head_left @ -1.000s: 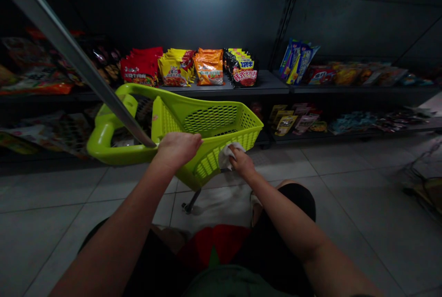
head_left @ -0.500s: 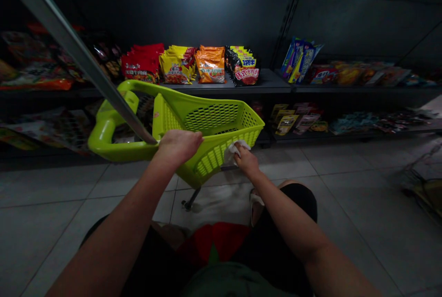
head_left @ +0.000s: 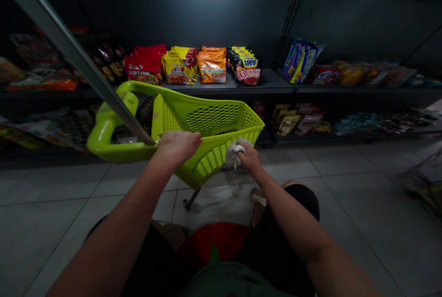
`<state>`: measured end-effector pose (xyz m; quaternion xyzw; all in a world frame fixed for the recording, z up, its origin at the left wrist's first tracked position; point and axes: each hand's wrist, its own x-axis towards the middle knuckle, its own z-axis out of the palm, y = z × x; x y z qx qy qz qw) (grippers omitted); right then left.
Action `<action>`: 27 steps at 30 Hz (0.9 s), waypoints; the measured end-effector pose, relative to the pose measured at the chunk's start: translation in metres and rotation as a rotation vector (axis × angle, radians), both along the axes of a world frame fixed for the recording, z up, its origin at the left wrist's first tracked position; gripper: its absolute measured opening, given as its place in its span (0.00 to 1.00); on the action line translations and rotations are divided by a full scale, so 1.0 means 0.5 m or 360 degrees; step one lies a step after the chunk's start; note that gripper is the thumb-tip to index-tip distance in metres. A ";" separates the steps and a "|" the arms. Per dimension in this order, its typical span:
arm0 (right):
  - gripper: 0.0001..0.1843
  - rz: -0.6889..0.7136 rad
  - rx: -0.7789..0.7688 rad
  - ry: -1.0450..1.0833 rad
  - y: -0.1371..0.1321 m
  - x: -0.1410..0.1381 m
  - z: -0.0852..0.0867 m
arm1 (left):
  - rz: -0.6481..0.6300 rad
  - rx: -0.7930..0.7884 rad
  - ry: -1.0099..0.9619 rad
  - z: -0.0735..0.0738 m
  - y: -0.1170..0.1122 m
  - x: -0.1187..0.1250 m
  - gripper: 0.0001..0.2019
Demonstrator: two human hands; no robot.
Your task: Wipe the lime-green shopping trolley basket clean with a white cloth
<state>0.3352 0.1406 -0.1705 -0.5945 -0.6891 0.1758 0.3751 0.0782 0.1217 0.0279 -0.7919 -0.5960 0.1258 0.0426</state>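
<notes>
A lime-green plastic shopping basket (head_left: 214,119) on small wheels stands tilted on the tiled floor in front of me. My left hand (head_left: 177,146) is closed over its near rim, beside the grey metal pull handle (head_left: 69,46) that rises to the upper left. My right hand (head_left: 250,159) is closed on a crumpled white cloth (head_left: 234,153) and presses it against the basket's outer perforated side wall, near the right corner. The inside of the basket looks empty where I can see it.
Dark store shelves (head_left: 265,83) run behind the basket, holding red, yellow, orange and black snack packets (head_left: 210,64) and more bags to the right (head_left: 304,60). A lower shelf carries small packets (head_left: 297,122). My knees are low in view over grey floor tiles (head_left: 345,182).
My right hand with the white cloth has slid a little up and to the right along the basket's side wall. My left hand keeps its grip on the rim.
</notes>
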 end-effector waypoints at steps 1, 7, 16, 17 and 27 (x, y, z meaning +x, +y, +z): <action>0.21 -0.0032 0.0030 0.0012 -0.001 0.006 -0.002 | 0.0016 -0.0014 0.0001 0.001 0.000 0.000 0.25; 0.30 -0.0138 -0.0107 0.0005 0.006 0.016 -0.012 | -0.0049 -0.0005 -0.0012 0.004 -0.004 0.004 0.25; 0.25 -0.0287 0.0034 0.0135 0.016 0.044 -0.018 | -0.0024 -0.0023 -0.0056 0.005 -0.007 -0.001 0.27; 0.27 -0.0274 0.0017 0.0131 0.018 0.044 -0.021 | -0.0034 -0.0021 -0.0057 0.006 -0.007 -0.001 0.27; 0.24 -0.0502 0.0062 0.0288 0.041 0.071 -0.038 | 0.0030 -0.0059 -0.0025 0.009 -0.003 -0.008 0.27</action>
